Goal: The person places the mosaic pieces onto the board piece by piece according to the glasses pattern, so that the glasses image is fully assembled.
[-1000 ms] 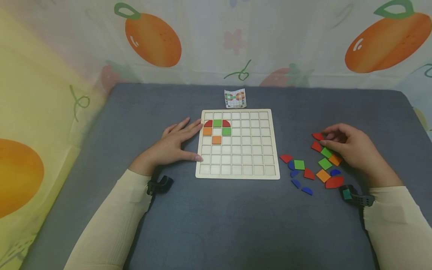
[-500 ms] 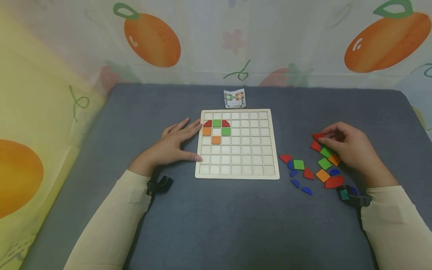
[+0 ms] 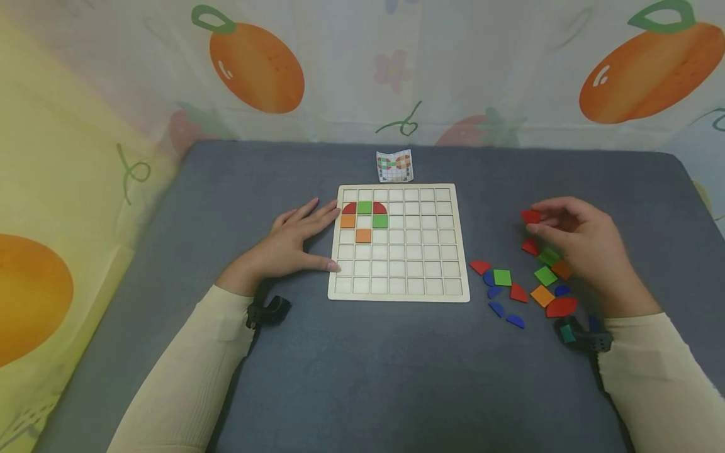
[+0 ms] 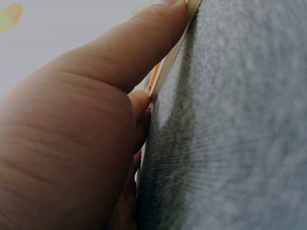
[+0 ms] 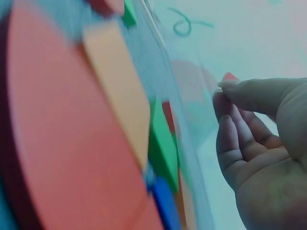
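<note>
My right hand (image 3: 583, 245) pinches a red quarter-round tile (image 3: 530, 217) between thumb and fingertips, above the loose tiles on the right. In the right wrist view only a red corner of that tile shows past the thumb. My left hand (image 3: 291, 242) lies with spread, straight fingers, its thumb and fingertips at the left edge of the wooden grid board (image 3: 399, 296). On the board's upper left sit two red quarter-rounds, two green squares and two orange squares; one orange square (image 3: 363, 236) lies lowest. The left wrist view shows the thumb (image 4: 144, 40) against the board's edge.
Loose tiles lie right of the board: green squares (image 3: 501, 277), orange squares (image 3: 542, 296), red pieces (image 3: 561, 307) and blue half-rounds (image 3: 515, 321). Behind the board stands a small pattern card (image 3: 394, 166). A printed curtain hangs at the table's far edge.
My right hand has lifted the red quarter-round tile off the table, moving slightly away from me and to the left. The left hand and the board stay put.
</note>
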Demonstrator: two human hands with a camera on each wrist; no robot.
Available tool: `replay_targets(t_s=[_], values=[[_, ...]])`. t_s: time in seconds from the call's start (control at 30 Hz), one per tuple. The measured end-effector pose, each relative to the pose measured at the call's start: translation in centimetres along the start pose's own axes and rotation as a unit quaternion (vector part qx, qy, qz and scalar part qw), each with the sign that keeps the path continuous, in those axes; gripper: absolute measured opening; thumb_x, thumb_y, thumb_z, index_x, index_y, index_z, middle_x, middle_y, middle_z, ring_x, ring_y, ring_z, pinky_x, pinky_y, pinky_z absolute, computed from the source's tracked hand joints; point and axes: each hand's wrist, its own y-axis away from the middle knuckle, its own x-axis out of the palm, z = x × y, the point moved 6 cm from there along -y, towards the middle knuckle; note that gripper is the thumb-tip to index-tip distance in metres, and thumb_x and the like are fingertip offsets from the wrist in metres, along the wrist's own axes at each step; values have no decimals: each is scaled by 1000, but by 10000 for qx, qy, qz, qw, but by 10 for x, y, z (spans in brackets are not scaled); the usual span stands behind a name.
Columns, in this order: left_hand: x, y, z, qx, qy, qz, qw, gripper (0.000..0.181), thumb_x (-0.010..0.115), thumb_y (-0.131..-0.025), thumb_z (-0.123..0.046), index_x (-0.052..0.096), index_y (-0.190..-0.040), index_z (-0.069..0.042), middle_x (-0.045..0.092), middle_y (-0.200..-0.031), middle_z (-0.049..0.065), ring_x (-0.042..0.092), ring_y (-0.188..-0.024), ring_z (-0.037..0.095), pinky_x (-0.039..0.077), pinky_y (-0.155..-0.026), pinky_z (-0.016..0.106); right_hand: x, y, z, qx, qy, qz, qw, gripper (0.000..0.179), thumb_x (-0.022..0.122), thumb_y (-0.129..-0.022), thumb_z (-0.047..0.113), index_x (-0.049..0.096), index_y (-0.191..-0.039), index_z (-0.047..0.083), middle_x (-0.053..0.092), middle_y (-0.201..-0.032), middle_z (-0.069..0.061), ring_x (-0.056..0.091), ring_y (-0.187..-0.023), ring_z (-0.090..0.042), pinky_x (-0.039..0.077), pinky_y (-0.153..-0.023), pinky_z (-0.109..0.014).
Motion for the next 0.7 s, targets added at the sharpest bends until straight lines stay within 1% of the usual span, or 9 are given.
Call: replay_targets(t_s=[0.07, 0.13, 0.27, 0.33, 0.5, 0.57, 0.7], values=[[0, 0, 0, -9, -3, 0, 10000, 117, 90, -86, -59, 24, -176, -23, 15, -180, -9, -6, -166, 24, -1, -125, 60, 4, 1, 6, 21, -166, 61, 9998, 35, 81, -103, 21, 72, -134, 8, 71, -103, 10, 67, -87, -4, 52, -70, -19], [0, 0, -1, -16, 1, 0, 10000, 118, 90, -86, -59, 24, -176, -23, 15, -180, -9, -5, -166, 24, -1, -125, 60, 8, 1, 12, 4, -210, 92, 9997, 36, 82, -102, 21, 71, -134, 8, 72, -102, 10, 68, -86, -5, 52, -69, -20], [-1, 0, -1, -24, 12, 12, 10000, 118, 90, -85, -61, 24, -176, -23, 15, -180, -9, -6, -166, 24, -1, -125, 60, 16, 3, 22, -117, -212, 148, 9996, 35, 83, -102, 24, 73, -132, 9, 73, -104, 6, 69, -87, -4, 52, -68, -21], [-1, -1, 0, -38, 26, 20, 10000, 118, 89, -86, -61, 23, -176, -23, 14, -180, -10, -6, -166, 24, -1, -125, 60, 20, 4, 27, -238, -199, 212, 9993, 35, 82, -102, 23, 73, -133, 9, 73, -108, 0, 69, -87, -4, 51, -69, -20], [-1, 0, 0, -45, 48, 25, 10000, 118, 89, -86, -61, 23, -176, -24, 14, -180, -10, -6, -166, 25, -1, -125, 60, 34, 6, 39, -463, -263, 329, 9980, 33, 82, -102, 18, 74, -133, 8, 73, -111, -9, 71, -88, -11, 52, -72, -18], [0, 0, 0, -23, 51, 28, 10000, 118, 89, -86, -61, 23, -176, -24, 13, -180, -11, -6, -166, 25, -1, -125, 60, 40, 8, 46, -552, -303, 407, 9972, 32, 82, -102, 17, 73, -131, 7, 74, -110, -8, 72, -89, -13, 53, -74, -18], [0, 0, 0, -25, 33, 37, 10000, 118, 89, -86, -62, 22, -176, -24, 13, -179, -12, -6, -166, 24, -1, -124, 60, 52, 11, 60, -754, -392, 609, 9945, 31, 83, -101, 16, 71, -128, 5, 77, -108, -8, 72, -89, -8, 54, -75, -18]])
